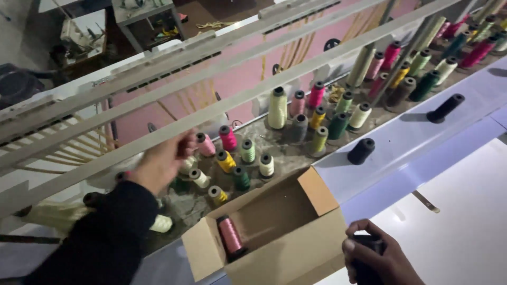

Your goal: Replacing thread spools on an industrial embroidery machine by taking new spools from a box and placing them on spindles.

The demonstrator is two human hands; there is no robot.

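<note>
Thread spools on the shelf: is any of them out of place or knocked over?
One pink thread spool lies on its side alone inside the open cardboard box, while the other spools stand upright on the dusty shelf. A pale yellow cone also lies tipped near the left hand.

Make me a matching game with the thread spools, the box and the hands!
Things:
1. Pink spool
2. Right hand
3. Left hand
4. Tall pale-yellow spool

Places:
A. by the cardboard box's near corner, gripping something dark
B. lying inside the box
C. reaching among small spools on the shelf
D. standing upright on the shelf

Pairs: 1-B, 2-A, 3-C, 4-D
</note>
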